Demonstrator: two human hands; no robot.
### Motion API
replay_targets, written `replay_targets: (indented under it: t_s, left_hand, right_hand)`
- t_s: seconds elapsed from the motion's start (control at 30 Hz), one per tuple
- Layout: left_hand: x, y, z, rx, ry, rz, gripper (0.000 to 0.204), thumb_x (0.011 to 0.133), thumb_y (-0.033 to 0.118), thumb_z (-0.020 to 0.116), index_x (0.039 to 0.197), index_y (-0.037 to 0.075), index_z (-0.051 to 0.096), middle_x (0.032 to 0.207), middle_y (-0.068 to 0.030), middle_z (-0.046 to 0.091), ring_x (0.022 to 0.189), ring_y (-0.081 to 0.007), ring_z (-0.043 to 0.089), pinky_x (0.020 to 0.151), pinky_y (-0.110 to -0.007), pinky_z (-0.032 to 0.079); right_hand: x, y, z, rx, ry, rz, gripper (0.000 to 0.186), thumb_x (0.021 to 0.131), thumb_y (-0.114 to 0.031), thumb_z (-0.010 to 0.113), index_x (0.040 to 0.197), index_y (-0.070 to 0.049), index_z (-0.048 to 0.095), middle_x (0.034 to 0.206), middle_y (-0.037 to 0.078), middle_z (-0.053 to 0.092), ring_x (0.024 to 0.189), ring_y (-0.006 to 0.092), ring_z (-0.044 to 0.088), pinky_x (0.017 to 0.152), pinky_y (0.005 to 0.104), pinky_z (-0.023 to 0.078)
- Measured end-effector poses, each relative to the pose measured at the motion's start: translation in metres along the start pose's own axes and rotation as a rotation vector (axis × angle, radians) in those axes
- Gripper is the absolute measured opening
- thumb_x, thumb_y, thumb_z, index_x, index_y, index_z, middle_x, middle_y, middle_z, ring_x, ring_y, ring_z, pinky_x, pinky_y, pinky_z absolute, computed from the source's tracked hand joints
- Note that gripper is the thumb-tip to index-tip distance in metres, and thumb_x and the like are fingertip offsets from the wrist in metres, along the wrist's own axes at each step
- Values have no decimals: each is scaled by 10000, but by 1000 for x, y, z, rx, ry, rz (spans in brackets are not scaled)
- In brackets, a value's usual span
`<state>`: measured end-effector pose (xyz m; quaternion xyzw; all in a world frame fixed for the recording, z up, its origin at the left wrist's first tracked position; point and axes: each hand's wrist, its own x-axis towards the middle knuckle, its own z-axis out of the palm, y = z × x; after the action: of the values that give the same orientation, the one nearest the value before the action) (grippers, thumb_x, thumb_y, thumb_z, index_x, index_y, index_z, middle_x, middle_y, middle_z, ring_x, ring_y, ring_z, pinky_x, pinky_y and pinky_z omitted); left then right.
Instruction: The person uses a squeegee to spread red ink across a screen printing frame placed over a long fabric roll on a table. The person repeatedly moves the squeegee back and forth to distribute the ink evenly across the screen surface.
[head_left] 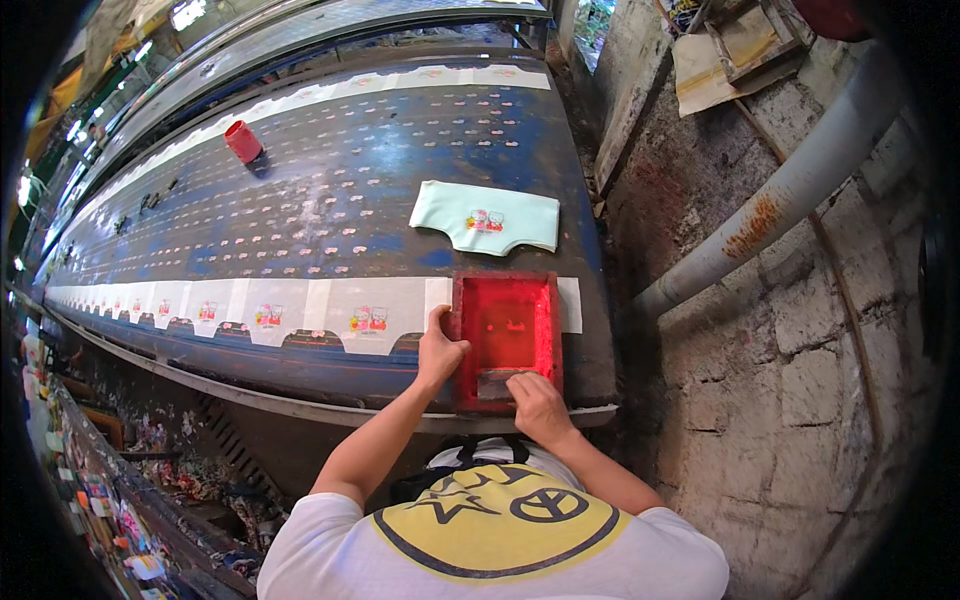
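Note:
A red-stained screen printing frame (508, 322) lies over a white fabric piece at the right end of the long printing table (250, 365). My left hand (439, 345) grips the left side of the frame. My right hand (535, 398) holds a dark squeegee (495, 386) at the near end inside the frame, on red ink. A row of white fabric pieces (245, 305) with small cartoon prints runs leftward along the near edge. Just beyond the frame lies a folded mint-green fabric piece (485, 205) with a cartoon print.
A red container (243, 142) stands toward the back left. Another printed white strip (470, 75) lines the far edge, with more tables (320, 18) beyond. To my right are a rough wall (790, 380), a rusty sloping pipe (760, 210) and a hanging frame (750, 45).

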<state>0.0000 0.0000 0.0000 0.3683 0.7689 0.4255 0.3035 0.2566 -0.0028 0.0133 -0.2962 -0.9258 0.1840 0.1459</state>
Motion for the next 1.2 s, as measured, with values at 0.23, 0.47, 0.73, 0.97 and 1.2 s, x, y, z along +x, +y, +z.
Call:
replay_targets:
  t_s: [0.23, 0.47, 0.73, 0.97, 1.2]
  left_hand:
    - [0, 19, 4, -118, 15, 1, 760, 663, 29, 820, 1376, 98, 566, 1009, -135, 759, 911, -217, 727, 866, -353, 578]
    - [-6, 84, 83, -314, 42, 118, 755, 662, -67, 782, 1374, 26, 546, 1013, -91, 754, 892, -157, 718, 813, -301, 573]
    - [-33, 160, 245, -507, 109, -7, 742, 687, -75, 770, 1379, 33, 527, 991, -82, 735, 873, -127, 702, 767, -291, 569]
    - [-46, 186, 312, -507, 271, -111, 738, 686, -48, 777, 1377, 31, 529, 995, -78, 734, 864, -133, 701, 782, -289, 569]
    - [-34, 200, 289, -506, 436, -167, 761, 692, -65, 762, 1411, 17, 524, 1096, -106, 730, 912, -152, 717, 830, -296, 581]
  right_hand:
    - [-9, 31, -60, 206, 283, -71, 473, 842, -186, 847, 1230, 28, 682, 1252, 217, 700, 1213, 408, 653, 1045, 494, 526]
    - [-37, 179, -111, 181, 571, 458, 429, 1076, -342, 660, 1309, 19, 655, 1333, 223, 664, 1163, 417, 676, 1046, 485, 536]
    - [-81, 323, -172, 536, 450, 461, 487, 1163, -386, 476, 1215, 38, 709, 1175, 212, 734, 1127, 366, 705, 946, 426, 533]
    - [-56, 393, -214, 538, 403, 423, 483, 1154, -405, 500, 1126, 29, 710, 949, 150, 714, 894, 269, 682, 810, 398, 520]
    - [12, 395, -189, 604, 280, 364, 441, 1133, -401, 564, 1087, 18, 691, 851, 82, 669, 810, 169, 609, 733, 360, 489]
